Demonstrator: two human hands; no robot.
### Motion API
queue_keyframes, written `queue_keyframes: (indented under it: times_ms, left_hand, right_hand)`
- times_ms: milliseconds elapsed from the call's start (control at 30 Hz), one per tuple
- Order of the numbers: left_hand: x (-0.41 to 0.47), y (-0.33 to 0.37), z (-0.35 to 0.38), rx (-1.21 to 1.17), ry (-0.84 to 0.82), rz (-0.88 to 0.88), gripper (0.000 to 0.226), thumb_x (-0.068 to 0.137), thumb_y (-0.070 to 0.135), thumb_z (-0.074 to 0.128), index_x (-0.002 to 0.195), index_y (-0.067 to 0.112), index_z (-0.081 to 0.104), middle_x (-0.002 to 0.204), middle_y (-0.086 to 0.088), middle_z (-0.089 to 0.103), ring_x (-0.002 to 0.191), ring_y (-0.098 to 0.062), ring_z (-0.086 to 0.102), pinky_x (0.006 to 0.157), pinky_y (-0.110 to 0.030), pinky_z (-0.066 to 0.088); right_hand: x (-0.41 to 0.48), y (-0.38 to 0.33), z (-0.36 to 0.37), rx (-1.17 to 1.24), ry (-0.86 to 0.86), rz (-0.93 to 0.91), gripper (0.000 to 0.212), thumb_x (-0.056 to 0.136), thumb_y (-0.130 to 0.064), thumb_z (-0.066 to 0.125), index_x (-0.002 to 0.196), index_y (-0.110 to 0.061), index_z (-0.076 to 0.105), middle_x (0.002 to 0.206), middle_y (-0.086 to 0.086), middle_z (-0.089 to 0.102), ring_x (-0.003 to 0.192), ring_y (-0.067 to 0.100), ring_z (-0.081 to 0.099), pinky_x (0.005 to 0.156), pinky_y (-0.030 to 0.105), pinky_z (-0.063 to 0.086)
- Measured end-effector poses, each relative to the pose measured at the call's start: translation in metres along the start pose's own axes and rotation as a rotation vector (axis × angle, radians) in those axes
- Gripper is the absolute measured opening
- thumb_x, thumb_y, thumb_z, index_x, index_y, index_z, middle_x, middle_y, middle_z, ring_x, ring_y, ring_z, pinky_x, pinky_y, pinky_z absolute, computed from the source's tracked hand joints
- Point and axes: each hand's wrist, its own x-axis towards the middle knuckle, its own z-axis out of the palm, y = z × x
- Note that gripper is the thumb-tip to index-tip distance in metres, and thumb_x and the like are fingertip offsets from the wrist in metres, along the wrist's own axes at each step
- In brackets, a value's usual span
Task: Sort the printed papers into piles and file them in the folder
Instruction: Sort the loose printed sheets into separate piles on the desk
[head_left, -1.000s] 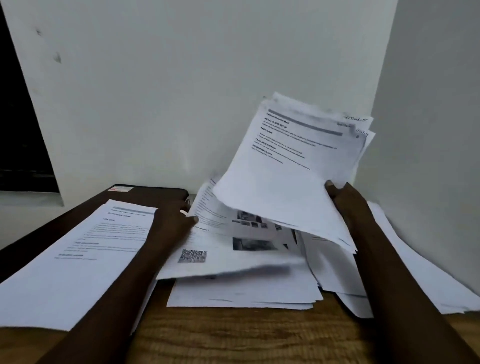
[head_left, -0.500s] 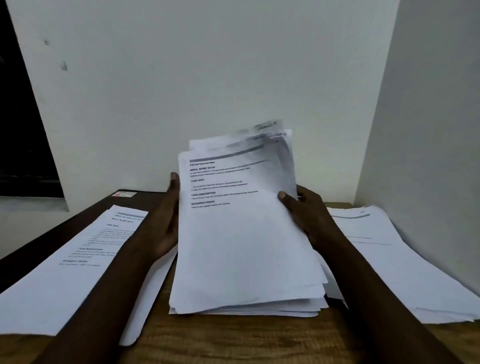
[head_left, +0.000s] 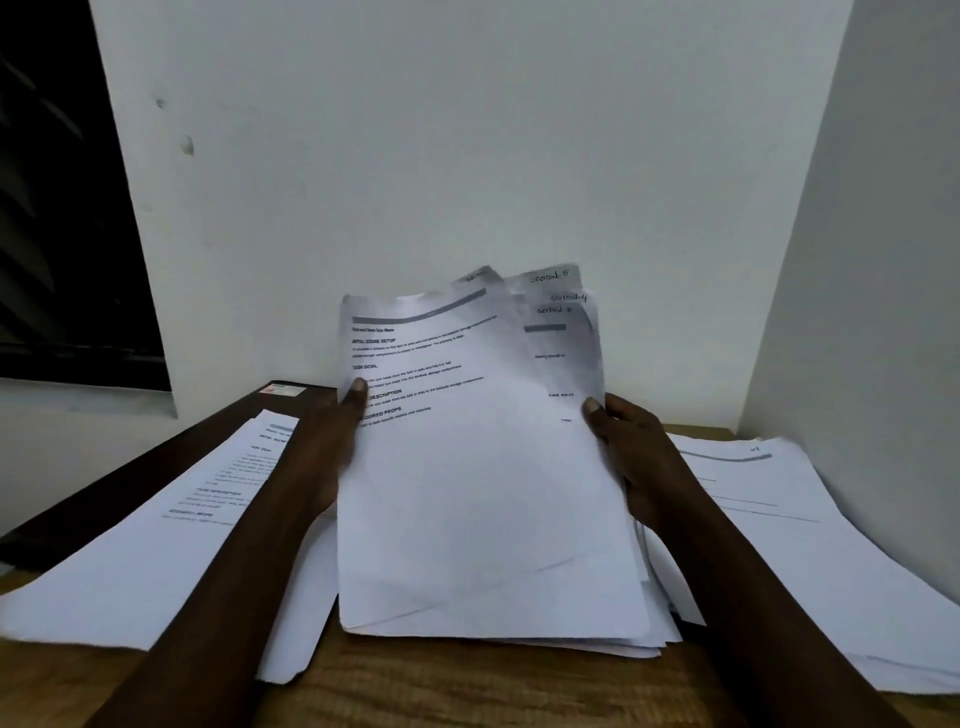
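Now, left hand (head_left: 322, 457): at 9 o'clock of the held sheets, thumb pressed on the front of their left edge, fingers hidden behind; it grips them.
right hand (head_left: 634, 467): at 3 o'clock of the same sheets, thumb on the front of the right edge, other fingers curled behind, gripping.
stack of white printed paper sheets (head_left: 483, 493): centre of view between both hands, tilted up toward the wall, lower edge down on the worktop; top corners fan out at 1 o'clock and bear handwritten "Section" notes.
left pile of white printed pages (head_left: 156, 545): at 9 o'clock, lying flat, partly under the left forearm.
right pile of white printed pages (head_left: 810, 519): at 3 o'clock, flat, beside the side wall.
dark brown flat panel (head_left: 171, 457): at 10 o'clock under the left pile; whether it is the folder, I cannot tell.
brown wood-grain worktop (head_left: 467, 691): bare at 6 o'clock.
white wall (head_left: 467, 156): at 12 o'clock.
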Motion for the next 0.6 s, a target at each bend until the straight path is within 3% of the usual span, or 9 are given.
queue_keyframes:
  times_ms: [33, 100, 167, 233, 300, 400, 467, 533, 600]
  left_hand:
    - [0.002, 0.004, -0.005, 0.050, 0.016, 0.012, 0.055, 0.087, 0.055, 0.063, 0.122, 0.013, 0.063, 0.115, -0.008, 0.069, 0.098, -0.024, 0.068, 0.089, -0.040, 0.054]
    - [0.006, 0.014, -0.017, 0.096, 0.045, 0.045, 0.029, 0.096, 0.035, 0.061, 0.103, 0.007, 0.066, 0.091, -0.008, 0.068, 0.068, -0.013, 0.068, 0.059, -0.022, 0.055]
    - [0.013, 0.024, -0.036, 0.127, 0.073, 0.046, 0.013, 0.095, 0.020, 0.062, 0.095, 0.007, 0.065, 0.083, -0.008, 0.066, 0.049, -0.005, 0.064, 0.044, -0.016, 0.050]
    - [0.014, 0.030, -0.059, 0.128, 0.049, 0.030, 0.010, 0.093, 0.014, 0.064, 0.098, 0.006, 0.066, 0.094, -0.014, 0.068, 0.058, -0.008, 0.069, 0.052, -0.020, 0.056]
    - [0.010, 0.034, -0.081, 0.142, 0.020, -0.023, 0.023, 0.089, 0.013, 0.067, 0.108, 0.000, 0.067, 0.110, -0.020, 0.069, 0.085, -0.025, 0.072, 0.074, -0.035, 0.060]
    - [-0.002, 0.042, -0.112, 0.191, 0.062, -0.105, 0.050, 0.076, 0.018, 0.077, 0.117, -0.008, 0.064, 0.114, -0.026, 0.068, 0.107, -0.041, 0.065, 0.097, -0.055, 0.050]
    - [-0.002, 0.042, -0.131, 0.257, 0.111, -0.117, 0.044, 0.074, 0.017, 0.079, 0.109, -0.007, 0.068, 0.108, -0.026, 0.070, 0.101, -0.040, 0.067, 0.094, -0.051, 0.052]
    - [0.002, 0.040, -0.149, 0.453, 0.212, -0.095, 0.032, 0.077, 0.021, 0.082, 0.093, -0.004, 0.072, 0.092, -0.022, 0.073, 0.087, -0.037, 0.070, 0.081, -0.044, 0.056]
    - [0.006, 0.036, -0.160, 0.669, 0.275, -0.095, 0.034, 0.075, 0.031, 0.084, 0.074, 0.001, 0.069, 0.076, -0.016, 0.071, 0.069, -0.029, 0.066, 0.064, -0.034, 0.050]
  right_hand:
    - [0.000, 0.000, -0.002, 0.001, 0.018, 0.008, 0.019, 0.100, -0.016, 0.051, 0.094, -0.011, 0.068, 0.102, 0.019, 0.071, 0.087, 0.027, 0.066, 0.092, 0.053, 0.052]
    - [0.002, 0.001, -0.004, -0.004, 0.042, 0.033, 0.018, 0.100, -0.016, 0.052, 0.093, -0.011, 0.068, 0.103, 0.021, 0.070, 0.088, 0.028, 0.065, 0.093, 0.055, 0.051]
    - [0.002, 0.001, -0.004, 0.001, 0.054, 0.043, 0.018, 0.100, -0.016, 0.052, 0.094, -0.010, 0.068, 0.098, 0.016, 0.070, 0.087, 0.029, 0.066, 0.092, 0.054, 0.052]
    - [0.003, 0.002, -0.001, 0.014, 0.074, 0.044, 0.017, 0.100, -0.016, 0.052, 0.100, -0.009, 0.068, 0.100, 0.015, 0.071, 0.089, 0.031, 0.067, 0.091, 0.052, 0.053]
    - [0.004, 0.004, 0.001, -0.018, 0.100, 0.030, 0.017, 0.099, -0.016, 0.053, 0.099, -0.008, 0.068, 0.102, 0.017, 0.071, 0.089, 0.031, 0.067, 0.090, 0.052, 0.053]
    - [0.006, 0.007, 0.003, -0.113, 0.119, -0.006, 0.019, 0.097, -0.018, 0.056, 0.084, -0.012, 0.069, 0.095, 0.019, 0.070, 0.083, 0.029, 0.064, 0.088, 0.054, 0.052]
    - [0.006, 0.007, 0.004, -0.140, 0.120, -0.024, 0.019, 0.097, -0.019, 0.057, 0.085, -0.010, 0.069, 0.089, 0.016, 0.069, 0.081, 0.028, 0.062, 0.087, 0.049, 0.052]
    - [0.004, 0.007, 0.005, -0.158, 0.107, -0.027, 0.019, 0.097, -0.019, 0.056, 0.085, -0.011, 0.068, 0.085, 0.013, 0.067, 0.079, 0.027, 0.061, 0.082, 0.043, 0.051]
    - [0.003, 0.005, 0.006, -0.163, 0.113, -0.028, 0.020, 0.097, -0.019, 0.056, 0.082, -0.014, 0.067, 0.083, 0.010, 0.066, 0.076, 0.026, 0.060, 0.078, 0.038, 0.049]
